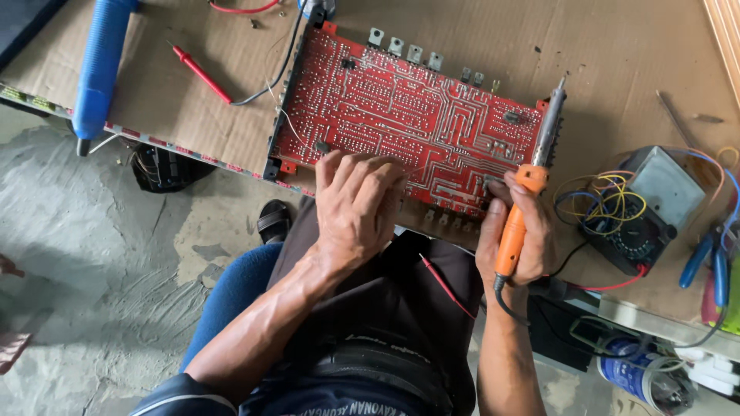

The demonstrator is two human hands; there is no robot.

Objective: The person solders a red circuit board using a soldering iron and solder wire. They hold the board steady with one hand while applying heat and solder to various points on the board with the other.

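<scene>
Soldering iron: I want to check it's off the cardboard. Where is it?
In the head view, the soldering iron is in the right hand, right of the red circuit board, its tip up by the board's right edge.

Glossy red circuit board (pixel 408 115), matt cardboard (pixel 617 46)

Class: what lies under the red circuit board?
Brown cardboard shows around the red circuit board. Directly beneath is hidden. The left hand rests on its near edge.

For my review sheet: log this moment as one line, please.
left hand: pressed on red circuit board | right hand: gripping orange soldering iron, tip raised off board's right edge | multimeter: right of board
</scene>
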